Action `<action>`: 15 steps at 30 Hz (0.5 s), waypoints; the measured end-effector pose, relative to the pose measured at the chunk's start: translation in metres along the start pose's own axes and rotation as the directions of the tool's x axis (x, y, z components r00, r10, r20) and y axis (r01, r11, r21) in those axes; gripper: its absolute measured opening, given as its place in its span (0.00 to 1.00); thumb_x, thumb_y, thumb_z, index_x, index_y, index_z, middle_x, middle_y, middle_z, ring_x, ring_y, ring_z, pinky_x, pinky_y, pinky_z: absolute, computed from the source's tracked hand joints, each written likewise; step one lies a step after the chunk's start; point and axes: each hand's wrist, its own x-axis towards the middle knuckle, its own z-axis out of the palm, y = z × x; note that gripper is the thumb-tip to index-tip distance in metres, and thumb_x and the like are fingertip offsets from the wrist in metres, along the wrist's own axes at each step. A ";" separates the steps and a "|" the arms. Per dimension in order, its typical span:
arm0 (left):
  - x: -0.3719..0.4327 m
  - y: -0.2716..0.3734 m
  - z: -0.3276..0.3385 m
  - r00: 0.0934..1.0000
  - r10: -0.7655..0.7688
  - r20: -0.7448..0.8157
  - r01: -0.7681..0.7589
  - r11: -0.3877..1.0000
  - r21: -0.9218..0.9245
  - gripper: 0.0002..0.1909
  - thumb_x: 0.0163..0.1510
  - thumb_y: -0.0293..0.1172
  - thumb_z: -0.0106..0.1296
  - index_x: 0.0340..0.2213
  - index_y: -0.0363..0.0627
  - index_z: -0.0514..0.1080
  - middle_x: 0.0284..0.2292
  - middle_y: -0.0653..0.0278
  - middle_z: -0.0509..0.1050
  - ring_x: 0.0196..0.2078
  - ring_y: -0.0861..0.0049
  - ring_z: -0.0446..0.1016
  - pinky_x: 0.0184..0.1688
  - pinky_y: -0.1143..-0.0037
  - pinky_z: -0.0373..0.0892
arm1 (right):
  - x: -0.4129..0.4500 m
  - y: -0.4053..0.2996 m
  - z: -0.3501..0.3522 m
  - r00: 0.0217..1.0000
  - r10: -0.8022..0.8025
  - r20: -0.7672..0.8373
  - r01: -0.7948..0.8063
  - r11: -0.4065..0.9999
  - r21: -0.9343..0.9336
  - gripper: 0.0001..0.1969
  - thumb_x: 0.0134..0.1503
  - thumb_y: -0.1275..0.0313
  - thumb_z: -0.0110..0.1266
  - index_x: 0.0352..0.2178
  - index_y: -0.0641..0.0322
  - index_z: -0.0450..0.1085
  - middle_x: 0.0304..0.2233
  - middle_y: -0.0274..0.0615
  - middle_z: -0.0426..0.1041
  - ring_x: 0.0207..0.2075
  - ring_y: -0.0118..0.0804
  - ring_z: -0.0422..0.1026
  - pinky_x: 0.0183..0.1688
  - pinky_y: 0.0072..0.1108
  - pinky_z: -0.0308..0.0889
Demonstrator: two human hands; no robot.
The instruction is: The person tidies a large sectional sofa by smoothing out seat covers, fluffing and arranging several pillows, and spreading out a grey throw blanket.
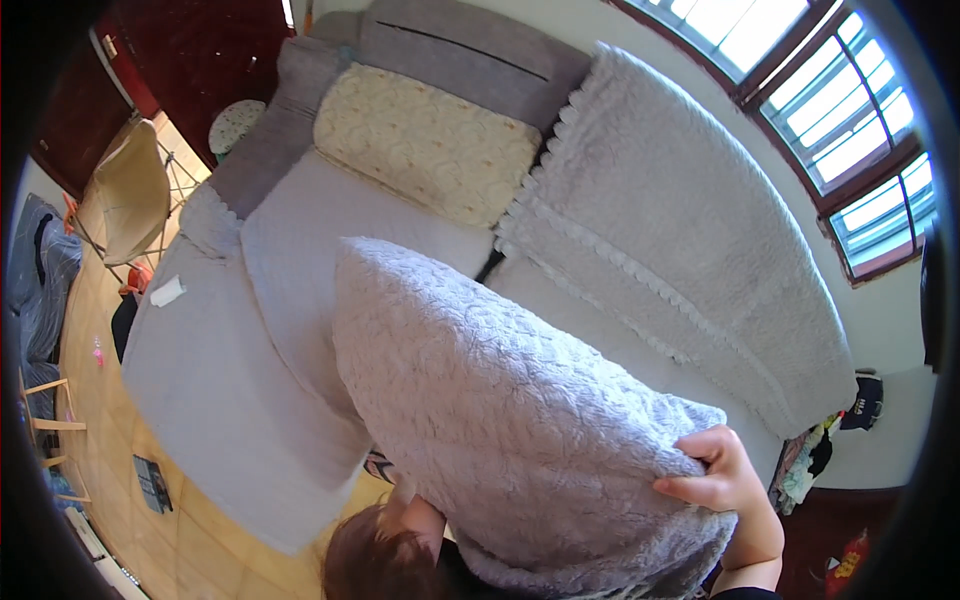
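My right hand (709,469) pinches the edge of a grey plush sofa cover (487,375) between thumb and fingers, at the lower right. The cover hangs raised and spread in front of me, over part of the sofa. Some bare skin shows beside hair at the bottom, left of the cover; my left hand itself is not visible. Behind lies a grey sofa, its seat (247,420) draped in pale cloth. A cream patterned pillow (427,142) leans on the backrest (465,52). Another grey plush cover with scalloped edges (675,202) lies over the right part of the backrest.
A folding chair with tan fabric (135,195) stands at the left. A white piece, perhaps paper (168,291), lies on the seat cloth. A dark grey object (152,484) rests on the wooden floor. Barred windows (832,97) are at upper right, with clothes (806,465) below them.
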 end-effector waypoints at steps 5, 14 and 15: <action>0.054 -0.097 0.063 1.000 0.003 0.011 -0.002 0.998 -0.061 0.24 0.48 0.45 0.37 0.42 0.41 0.58 0.44 0.58 0.60 0.47 0.68 0.58 0.46 0.69 0.55 | -0.030 0.090 -0.088 0.993 -0.094 -0.072 0.081 0.984 -0.161 0.20 0.32 0.76 0.57 0.09 0.62 0.48 0.10 0.32 0.43 0.13 0.25 0.43 0.14 0.19 0.40; 0.149 -0.262 0.181 0.999 0.024 0.024 -0.018 0.978 -0.206 0.26 0.49 0.45 0.34 0.46 0.40 0.54 0.47 0.58 0.58 0.49 0.66 0.56 0.50 0.70 0.51 | -0.024 0.233 -0.210 0.940 -0.207 -0.272 -0.088 0.624 -0.777 0.12 0.32 0.77 0.52 0.13 0.66 0.54 0.15 0.45 0.59 0.22 0.47 0.60 0.25 0.28 0.56; 0.154 -0.285 0.191 0.999 -0.028 0.018 0.031 0.979 -0.200 0.27 0.49 0.45 0.33 0.46 0.40 0.53 0.47 0.58 0.57 0.49 0.65 0.56 0.50 0.70 0.51 | -0.025 0.249 -0.223 0.940 -0.179 -0.291 -0.130 0.601 -0.789 0.11 0.33 0.77 0.51 0.13 0.67 0.54 0.16 0.45 0.59 0.22 0.47 0.60 0.26 0.28 0.56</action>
